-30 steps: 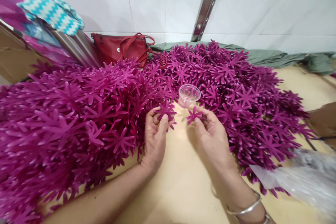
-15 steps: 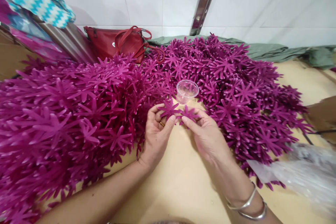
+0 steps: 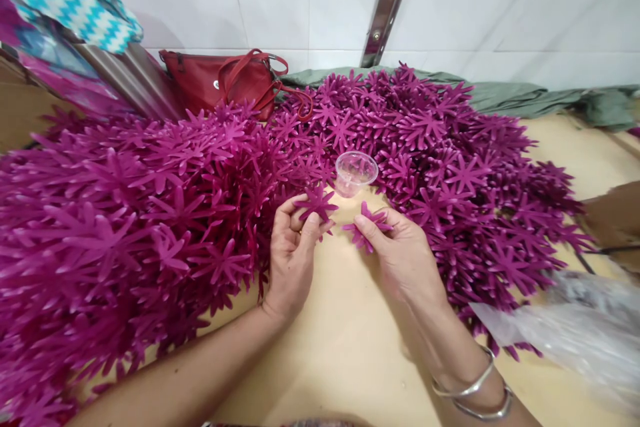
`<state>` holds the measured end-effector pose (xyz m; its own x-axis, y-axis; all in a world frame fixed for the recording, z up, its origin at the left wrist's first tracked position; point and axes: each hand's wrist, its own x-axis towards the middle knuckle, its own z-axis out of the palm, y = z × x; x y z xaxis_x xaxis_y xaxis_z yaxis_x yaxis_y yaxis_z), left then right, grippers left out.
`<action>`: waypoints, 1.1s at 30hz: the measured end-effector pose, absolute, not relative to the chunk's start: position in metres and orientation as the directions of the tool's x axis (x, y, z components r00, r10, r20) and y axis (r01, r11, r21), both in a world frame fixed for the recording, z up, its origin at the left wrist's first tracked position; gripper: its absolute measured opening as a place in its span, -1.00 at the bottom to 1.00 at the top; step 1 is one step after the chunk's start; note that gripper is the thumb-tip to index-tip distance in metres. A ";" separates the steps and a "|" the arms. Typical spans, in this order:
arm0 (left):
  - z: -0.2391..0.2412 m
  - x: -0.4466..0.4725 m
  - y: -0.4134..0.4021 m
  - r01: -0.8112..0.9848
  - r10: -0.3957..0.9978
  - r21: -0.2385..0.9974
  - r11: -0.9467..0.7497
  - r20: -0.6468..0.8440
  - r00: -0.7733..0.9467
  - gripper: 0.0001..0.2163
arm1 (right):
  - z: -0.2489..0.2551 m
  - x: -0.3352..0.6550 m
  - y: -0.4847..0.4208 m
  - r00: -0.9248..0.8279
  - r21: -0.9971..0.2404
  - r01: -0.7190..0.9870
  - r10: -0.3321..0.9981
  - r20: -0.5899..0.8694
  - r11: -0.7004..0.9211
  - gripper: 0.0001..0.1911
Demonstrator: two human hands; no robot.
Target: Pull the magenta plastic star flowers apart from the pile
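Note:
My left hand (image 3: 293, 250) pinches a magenta star-shaped plastic flower piece (image 3: 315, 203) between thumb and fingers. My right hand (image 3: 403, 250) pinches a second magenta flower piece (image 3: 367, 229) a little to the right of the first; the two pieces are apart. Both hands hover over the tan tabletop (image 3: 345, 340). A small clear plastic cup (image 3: 354, 173) stands just beyond the hands, at the edge of the heap. A large pile of the same magenta flower pieces (image 3: 125, 213) spreads left and wraps behind to the right (image 3: 465, 180).
A red handbag (image 3: 225, 83) lies against the white tiled wall behind the pile. A metal bar (image 3: 387, 3) runs up the wall. Green cloth (image 3: 540, 103) lies at the back right, clear plastic sheeting (image 3: 570, 330) at the right, a zigzag-patterned cloth (image 3: 70, 3) top left.
Half a second ago the two flower pieces were touching between my hands; now my right hand has drawn its piece down and to the right, apart from the left one.

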<state>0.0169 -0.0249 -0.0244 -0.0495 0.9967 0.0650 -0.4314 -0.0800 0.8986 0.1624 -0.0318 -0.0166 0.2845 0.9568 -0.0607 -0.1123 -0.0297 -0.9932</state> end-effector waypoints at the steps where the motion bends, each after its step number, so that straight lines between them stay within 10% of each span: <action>1: -0.023 0.016 -0.026 -0.423 0.995 0.900 -0.102 0.085 -0.059 -0.73 | -0.016 0.162 -0.032 0.285 -0.993 -0.113 0.956 -0.068 -0.038 -0.69; 16: -0.003 0.016 -0.031 -0.336 0.935 0.877 -0.344 0.286 -0.211 -0.73 | -0.009 0.159 -0.038 0.177 -0.968 0.153 0.958 0.227 0.201 -0.77; 24: 0.008 0.019 -0.044 -0.334 0.931 0.872 -0.359 0.308 -0.195 -0.69 | -0.005 0.158 -0.037 0.308 -0.976 -0.192 0.950 0.044 0.108 -0.81; 33: 0.004 0.020 -0.047 -0.351 0.937 0.869 -0.348 0.313 -0.154 -0.71 | -0.006 0.173 -0.035 0.399 -0.904 0.397 0.858 0.322 0.155 -0.78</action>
<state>0.0203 -0.0475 0.0043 -0.1539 0.9372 0.3131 -0.3507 -0.3481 0.8694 0.1726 -0.0352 -0.0064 0.3989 0.8584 0.3225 0.3973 0.1552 -0.9045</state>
